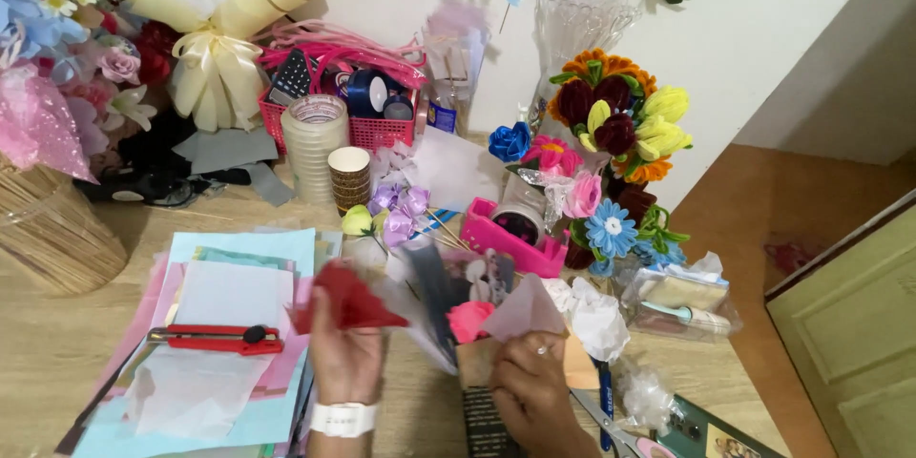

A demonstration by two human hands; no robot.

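The left hand holds a red paper piece, and its wrist carries a white band. The right hand holds a pale pink sheet beside a bright pink flower; the blur makes that flower's shade a little uncertain. On the light wooden table, near its left edge, lie light blue papers and a red cutter with a black knob. A pink tape dispenser sits toward the middle, and a red-pink basket toward the far edge.

My left hand pinches red paper. My right hand grips small bouquet wrap with pink flower inside. Red utility knife lies on paper stack, left of hands. Pink tape dispenser behind.
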